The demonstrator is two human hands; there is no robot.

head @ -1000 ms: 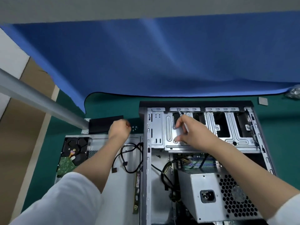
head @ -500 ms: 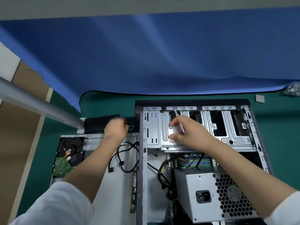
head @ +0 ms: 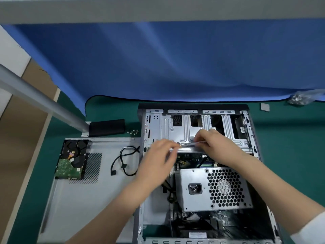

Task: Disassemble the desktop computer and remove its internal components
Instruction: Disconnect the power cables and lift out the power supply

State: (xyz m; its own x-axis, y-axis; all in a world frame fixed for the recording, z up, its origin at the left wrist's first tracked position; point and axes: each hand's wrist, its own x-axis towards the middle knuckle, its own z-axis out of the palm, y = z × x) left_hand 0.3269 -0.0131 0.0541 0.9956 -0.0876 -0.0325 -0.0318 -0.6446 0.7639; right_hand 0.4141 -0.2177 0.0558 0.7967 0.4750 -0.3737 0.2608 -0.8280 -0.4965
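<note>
— What's inside the computer case (head: 253, 136) at this point?

— It lies open on its side on the green mat (head: 290, 147). The grey power supply (head: 212, 189), with its honeycomb grille and black socket, sits in the near half of the case. Beyond it, towards the far end of the case, is the silver drive cage (head: 186, 131). In the gap between the two I can see bundled cables (head: 182, 162) and a bit of circuit board.

— And the hands?

— Both are over the near edge of the drive cage. The right hand (head: 216, 147) pinches a thin screwdriver (head: 191, 143), lying nearly level with its tip pointing left. The left hand (head: 158, 159) meets it there, fingers curled; it's blurred, so I can't tell whether it actually grips the tool.

— Anything taken out already?

— Left of the case, touching its wall, the side panel (head: 79, 199) lies flat. On it rest a hard drive (head: 72, 161), circuit board up, at the corner farthest from the case, and a looped black cable (head: 123, 162) close to the case. Just beyond the panel, a little heap of screws (head: 133, 132) sits on the mat beside a black oblong part (head: 106, 128).

— And to the right?

— Past the case's far right corner there's a small grey square (head: 265, 107) and a clear bag (head: 300, 98).
</note>
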